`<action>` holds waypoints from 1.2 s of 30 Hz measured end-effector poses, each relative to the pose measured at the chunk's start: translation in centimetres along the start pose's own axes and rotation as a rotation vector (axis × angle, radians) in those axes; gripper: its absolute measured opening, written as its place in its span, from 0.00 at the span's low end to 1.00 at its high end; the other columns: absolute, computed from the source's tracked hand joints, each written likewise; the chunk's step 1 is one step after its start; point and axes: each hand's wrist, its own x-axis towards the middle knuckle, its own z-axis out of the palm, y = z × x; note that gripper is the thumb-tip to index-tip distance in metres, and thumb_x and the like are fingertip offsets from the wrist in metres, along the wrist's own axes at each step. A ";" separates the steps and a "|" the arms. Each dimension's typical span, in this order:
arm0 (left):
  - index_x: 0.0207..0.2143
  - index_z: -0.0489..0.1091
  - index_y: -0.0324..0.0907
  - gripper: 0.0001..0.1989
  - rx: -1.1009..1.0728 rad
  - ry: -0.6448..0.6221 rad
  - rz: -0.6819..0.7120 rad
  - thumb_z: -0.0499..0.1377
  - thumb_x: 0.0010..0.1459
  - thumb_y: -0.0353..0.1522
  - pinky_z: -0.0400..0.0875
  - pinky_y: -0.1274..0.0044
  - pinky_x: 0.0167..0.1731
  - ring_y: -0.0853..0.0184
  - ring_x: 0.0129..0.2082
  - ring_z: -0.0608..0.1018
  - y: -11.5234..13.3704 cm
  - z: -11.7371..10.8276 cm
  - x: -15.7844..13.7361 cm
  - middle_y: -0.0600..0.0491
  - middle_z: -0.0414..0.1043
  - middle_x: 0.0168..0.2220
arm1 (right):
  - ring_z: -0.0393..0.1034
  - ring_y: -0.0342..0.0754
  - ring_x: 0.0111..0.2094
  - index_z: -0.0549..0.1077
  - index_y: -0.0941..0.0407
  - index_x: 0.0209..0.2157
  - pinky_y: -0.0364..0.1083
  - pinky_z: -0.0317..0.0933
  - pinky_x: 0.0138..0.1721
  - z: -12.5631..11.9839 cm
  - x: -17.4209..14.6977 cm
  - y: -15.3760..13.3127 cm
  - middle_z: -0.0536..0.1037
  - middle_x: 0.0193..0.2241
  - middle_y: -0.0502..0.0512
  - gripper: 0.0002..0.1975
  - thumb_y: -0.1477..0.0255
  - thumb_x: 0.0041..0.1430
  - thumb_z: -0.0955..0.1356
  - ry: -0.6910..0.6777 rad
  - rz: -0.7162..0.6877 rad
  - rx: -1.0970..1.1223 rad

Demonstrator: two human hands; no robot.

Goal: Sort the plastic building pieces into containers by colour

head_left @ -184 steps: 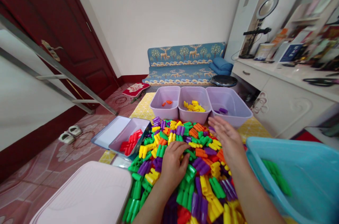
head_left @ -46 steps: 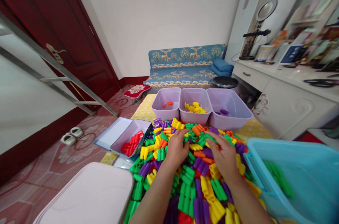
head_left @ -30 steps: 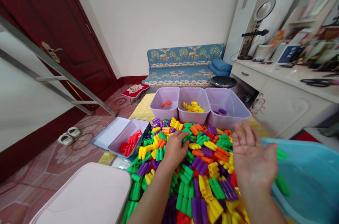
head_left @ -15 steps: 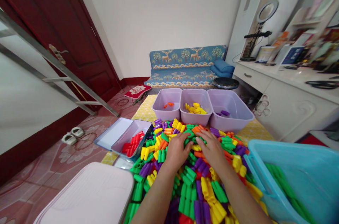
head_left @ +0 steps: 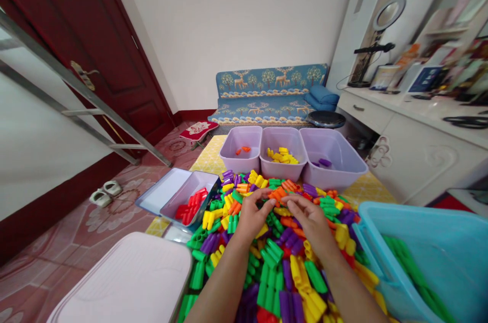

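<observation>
Currently both hands are over the middle of the pile (head_left: 270, 282), a jumble of plastic tube pcs in green, yellow, purple, orange & red. From where I stand, the L hand (head_left: 254, 213) has its fingers curved, thumb a bit apart from the index, tips right by an orange pc (head_left: 278, 194). The R hand (head_left: 310, 216) comes in from the other side, fingers bent & loosely spread, tips near the same pc. That pc sits btwn the two sets of fingertips; can't tell which hand, if either, is pinching it.

Far side of the pile: three lavender bins in a row. L bin (head_left: 241, 164) has a few orange pcs (head_left: 245, 149), mid bin (head_left: 282, 170) a heap of yellow pcs (head_left: 282, 156), R bin (head_left: 330, 178) some purple pcs (head_left: 325, 162). Off to the L, an open box (head_left: 206, 180) w/ red pcs (head_left: 191, 206) inside; nearer the person, a pale lid (head_left: 125, 282). On the R, a big blue tub (head_left: 453, 257) w/ green pcs (head_left: 419, 282). Yellow patterned cloth (head_left: 211, 155) shows under the bins; blue deer-print sofa (head_left: 263, 107) is behind, against the wall.
</observation>
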 end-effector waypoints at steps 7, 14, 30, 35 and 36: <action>0.38 0.74 0.39 0.10 0.001 0.044 0.043 0.63 0.53 0.33 0.70 0.73 0.43 0.64 0.39 0.77 0.5 0.1 -0.3 0.50 0.77 0.36 | 0.75 0.46 0.32 0.67 0.53 0.40 0.45 0.68 0.35 -0.1 -0.1 0.7 0.78 0.36 0.53 0.18 0.57 0.54 0.70 0.070 0.106 0.148; 0.40 0.71 0.38 0.18 -0.496 0.348 -0.188 0.66 0.50 0.39 0.72 0.79 0.30 0.70 0.26 0.78 1.7 -0.7 1.1 0.51 0.78 0.32 | 0.74 0.48 0.33 0.71 0.54 0.40 0.47 0.69 0.35 -0.5 0.1 1.1 0.79 0.36 0.55 0.17 0.57 0.55 0.68 0.077 0.102 0.108; 0.35 0.70 0.35 0.04 -0.762 0.432 -0.340 0.61 0.56 0.27 0.73 0.72 0.44 0.67 0.34 0.82 2.9 -3.8 8.8 0.46 0.78 0.33 | 0.75 0.52 0.35 0.74 0.55 0.38 0.51 0.69 0.39 -1.0 0.1 2.0 0.79 0.36 0.58 0.21 0.53 0.51 0.70 0.092 0.131 0.095; 0.41 0.74 0.38 0.10 -0.341 0.219 -0.236 0.59 0.56 0.29 0.72 0.69 0.45 0.62 0.42 0.80 1.7 -2.7 5.2 0.45 0.78 0.40 | 0.75 0.52 0.34 0.75 0.55 0.38 0.51 0.70 0.38 -1.0 0.2 1.8 0.79 0.35 0.57 0.21 0.53 0.50 0.71 0.092 0.132 0.100; 0.41 0.75 0.38 0.11 -0.163 0.173 -0.178 0.58 0.56 0.28 0.71 0.67 0.46 0.60 0.43 0.79 1.3 -2.6 4.4 0.45 0.78 0.41 | 0.75 0.52 0.34 0.75 0.55 0.37 0.51 0.70 0.38 -1.0 0.2 1.8 0.79 0.35 0.57 0.21 0.53 0.50 0.71 0.092 0.132 0.100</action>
